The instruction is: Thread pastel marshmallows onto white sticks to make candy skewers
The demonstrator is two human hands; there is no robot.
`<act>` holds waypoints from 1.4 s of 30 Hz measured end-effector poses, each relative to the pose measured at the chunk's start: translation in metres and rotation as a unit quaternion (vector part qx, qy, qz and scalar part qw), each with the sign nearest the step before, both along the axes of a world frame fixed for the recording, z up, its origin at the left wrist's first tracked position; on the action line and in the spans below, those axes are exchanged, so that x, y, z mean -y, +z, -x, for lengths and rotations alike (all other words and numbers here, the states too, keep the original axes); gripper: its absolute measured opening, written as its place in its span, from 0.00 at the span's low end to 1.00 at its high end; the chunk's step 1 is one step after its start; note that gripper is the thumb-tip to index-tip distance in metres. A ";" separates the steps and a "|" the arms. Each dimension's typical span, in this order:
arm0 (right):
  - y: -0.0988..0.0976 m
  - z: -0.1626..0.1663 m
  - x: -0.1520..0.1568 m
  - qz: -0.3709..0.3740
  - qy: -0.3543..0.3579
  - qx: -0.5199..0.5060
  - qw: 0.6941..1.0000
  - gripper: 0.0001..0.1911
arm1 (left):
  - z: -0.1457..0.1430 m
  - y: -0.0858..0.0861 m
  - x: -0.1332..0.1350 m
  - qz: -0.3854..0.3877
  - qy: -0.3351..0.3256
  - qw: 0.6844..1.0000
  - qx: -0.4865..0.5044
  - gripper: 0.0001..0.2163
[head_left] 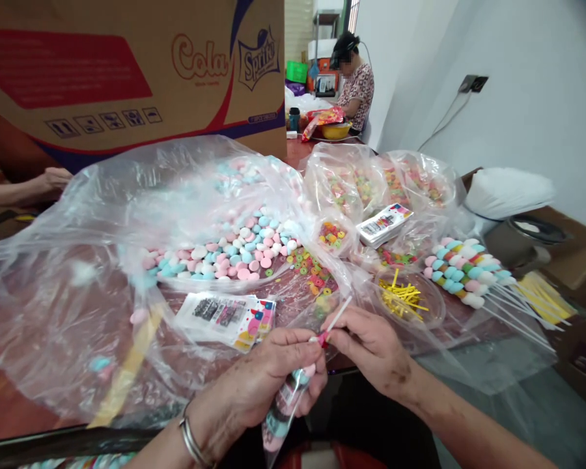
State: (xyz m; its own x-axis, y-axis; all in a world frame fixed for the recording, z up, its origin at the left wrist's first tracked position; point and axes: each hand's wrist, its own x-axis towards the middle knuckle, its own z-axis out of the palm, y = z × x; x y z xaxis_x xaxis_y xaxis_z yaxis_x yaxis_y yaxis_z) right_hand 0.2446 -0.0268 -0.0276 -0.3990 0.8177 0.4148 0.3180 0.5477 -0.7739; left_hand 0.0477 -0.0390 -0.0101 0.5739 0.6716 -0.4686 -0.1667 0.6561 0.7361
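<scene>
Left hand [293,361] has its grip wrapped round a wrapped candy stick [279,417], fingers closed about the clear sleeve; the right hand [371,345] pinches thumb against finger at the pink tie [321,339], right where the white stick [339,314] pokes out. The sleeve hangs below the left hand, candy end down, in front of the near edge of the desk [2,410].

Across that desk, a big cardboard box [131,78] stands at the back left, and before it sprawls a huge clear plastic bag [68,273], its mouth open on a heap of pink, blue and white sweets [224,255]. Smaller clear bags [342,185] of colourful ring candy sit further right. Next down in size, the bunch of candy sticks [463,273] lies at the right, white ends towards us! One stack of printed packets [227,319] is just beyond the left hand, another [385,225] by the ring-candy bags. A round tub [439,306] near the right hand carries yellow ties [403,298], and tiniest of all, loose candy rings [317,270] scatter beside the heap.
</scene>
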 end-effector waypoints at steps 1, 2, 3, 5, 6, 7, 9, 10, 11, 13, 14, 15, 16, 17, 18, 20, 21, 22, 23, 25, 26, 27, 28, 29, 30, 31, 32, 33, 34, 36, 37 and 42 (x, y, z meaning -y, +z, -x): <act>0.002 -0.002 0.002 -0.038 -0.046 0.027 0.998 0.07 | 0.000 0.000 -0.001 -0.009 0.009 1.000 -0.016 0.13; 0.005 -0.005 0.004 -0.091 -0.083 0.065 0.990 0.08 | -0.001 0.000 -0.001 -0.016 0.014 0.999 -0.030 0.13; 0.009 -0.007 0.006 -0.151 -0.097 0.109 0.978 0.11 | -0.001 0.000 -0.002 -0.022 0.013 0.999 -0.040 0.14; 0.017 -0.010 0.011 -0.252 -0.047 0.200 0.946 0.17 | -0.002 0.000 -0.001 -0.030 -0.004 0.999 -0.043 0.15; 0.021 -0.011 0.012 -0.281 0.001 0.238 0.930 0.19 | -0.002 0.001 -0.001 -0.028 -0.021 0.999 -0.039 0.15; 0.024 -0.011 0.013 -0.297 0.045 0.266 0.916 0.20 | -0.003 0.001 0.000 -0.020 -0.036 0.998 -0.036 0.15; 0.027 -0.011 0.014 -0.312 0.085 0.294 0.900 0.20 | -0.003 0.003 0.002 -0.005 -0.064 0.997 -0.039 0.15; 0.028 -0.011 0.014 -0.317 0.090 0.299 0.895 0.19 | -0.003 0.004 0.002 -0.004 -0.079 0.996 -0.050 0.15; 0.029 -0.011 0.014 -0.319 0.095 0.305 0.892 0.17 | -0.003 0.006 0.002 -0.007 -0.096 0.993 -0.067 0.15; 0.031 -0.013 0.012 -0.313 0.109 0.322 0.887 0.14 | -0.004 0.009 0.002 -0.027 -0.136 0.983 -0.119 0.16; 0.033 -0.013 0.012 -0.305 0.114 0.333 0.885 0.13 | -0.005 0.010 0.002 -0.057 -0.152 0.974 -0.157 0.16; 0.035 -0.013 0.011 -0.294 0.115 0.344 0.885 0.12 | -0.007 0.011 0.002 -0.108 -0.155 0.961 -0.203 0.15; 0.036 -0.013 0.011 -0.281 0.109 0.353 0.886 0.11 | -0.009 0.011 0.002 -0.184 -0.144 0.940 -0.248 0.14; 0.038 -0.013 0.011 -0.269 0.097 0.357 0.889 0.11 | -0.012 0.011 0.003 -0.281 -0.121 0.907 -0.290 0.11; 0.040 -0.012 0.011 -0.255 0.082 0.355 0.896 0.10 | -0.015 0.010 0.003 -0.385 -0.091 0.861 -0.320 0.09; 0.043 -0.013 0.010 -0.230 0.058 0.336 0.911 0.11 | -0.018 0.008 0.004 -0.555 -0.046 0.760 -0.334 0.07; 0.045 -0.015 0.009 -0.223 0.052 0.321 0.919 0.11 | -0.019 0.007 0.005 -0.609 -0.039 0.722 -0.326 0.08; 0.046 -0.019 0.006 -0.217 0.046 0.306 0.926 0.12 | -0.018 0.006 0.004 -0.644 -0.033 0.696 -0.316 0.09; 0.048 -0.027 0.002 -0.217 0.038 0.288 0.932 0.12 | -0.017 0.006 0.004 -0.657 -0.027 0.686 -0.311 0.10; 0.050 -0.049 -0.011 -0.219 0.006 0.262 0.940 0.12 | -0.014 0.008 0.002 -0.623 0.001 0.713 -0.321 0.09; 0.050 -0.063 -0.020 -0.235 -0.016 0.244 0.941 0.13 | -0.013 0.010 0.001 -0.581 0.018 0.744 -0.330 0.08; 0.048 -0.077 -0.030 -0.226 -0.042 0.262 0.937 0.13 | -0.011 0.013 0.000 -0.525 0.035 0.782 -0.335 0.09; 0.045 -0.091 -0.040 -0.226 -0.067 0.296 0.926 0.14 | -0.011 0.016 -0.001 -0.463 0.051 0.821 -0.331 0.10; 0.041 -0.104 -0.049 -0.222 -0.084 0.346 0.908 0.14 | -0.010 0.018 -0.001 -0.400 0.065 0.858 -0.317 0.12; 0.036 -0.115 -0.057 -0.225 -0.093 0.388 0.889 0.13 | -0.011 0.020 -0.001 -0.344 0.080 0.888 -0.293 0.13; 0.030 -0.122 -0.064 -0.230 -0.092 0.427 0.870 0.13 | -0.012 0.022 -0.001 -0.298 0.093 0.912 -0.267 0.13; 0.024 -0.128 -0.069 -0.237 -0.088 0.461 0.851 0.12 | -0.013 0.022 0.000 -0.260 0.107 0.928 -0.244 0.13; 0.018 -0.131 -0.073 -0.245 -0.084 0.488 0.834 0.12 | -0.014 0.022 0.001 -0.231 0.118 0.939 -0.227 0.13; 0.012 -0.132 -0.075 -0.253 -0.079 0.508 0.819 0.11 | -0.015 0.021 0.001 -0.208 0.125 0.946 -0.216 0.13; 0.005 -0.131 -0.079 -0.270 -0.073 0.530 0.801 0.12 | -0.017 0.017 0.003 -0.176 0.132 0.953 -0.207 0.13; 0.002 -0.131 -0.080 -0.276 -0.070 0.534 0.796 0.12 | -0.018 0.015 0.004 -0.166 0.131 0.956 -0.205 0.13; 0.009 -0.135 -0.079 -0.270 -0.037 0.540 0.797 0.11 | -0.018 0.004 0.005 -0.137 0.134 0.966 -0.174 0.15</act>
